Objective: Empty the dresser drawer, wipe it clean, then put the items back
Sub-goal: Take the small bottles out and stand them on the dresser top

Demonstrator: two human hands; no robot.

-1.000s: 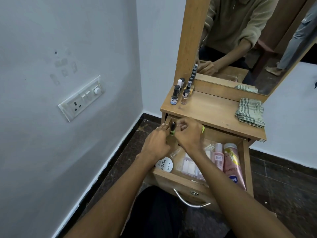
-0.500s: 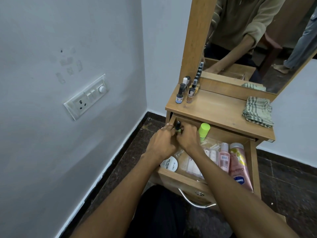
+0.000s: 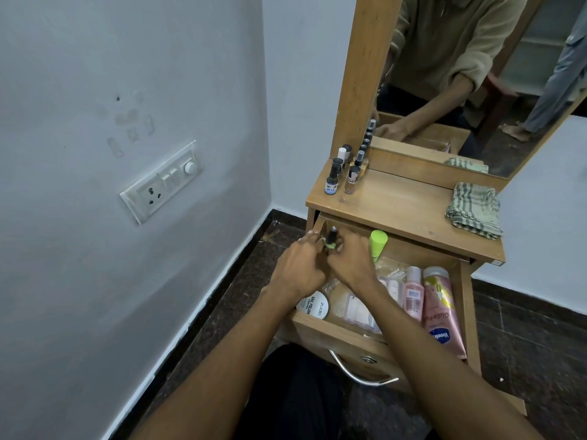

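Observation:
The wooden dresser drawer (image 3: pixel 336 333) stands pulled out. Over its back left corner my left hand (image 3: pixel 298 268) and my right hand (image 3: pixel 349 262) meet around a small green nail polish bottle (image 3: pixel 331 241) with a dark cap; fingers of both hands touch it. Still in the drawer are a green-capped bottle (image 3: pixel 378 244), a white nail polish remover tub (image 3: pixel 314 308), clear plastic packets (image 3: pixel 352 308), a pink spray bottle (image 3: pixel 413 293) and a pink Vaseline tube (image 3: pixel 440 309). Several nail polish bottles (image 3: pixel 332 177) stand on the dresser top (image 3: pixel 397 208).
A folded checked cloth (image 3: pixel 475 209) lies on the right of the dresser top. The mirror (image 3: pixel 470 77) rises behind it. A white wall with a switch plate (image 3: pixel 162 181) is close on the left. Dark stone floor (image 3: pixel 533 328) surrounds the dresser.
My hands have stayed at the drawer's back left corner, and the small green bottle has come up slightly between them. The green-capped bottle is uncovered now. The camera moved closer.

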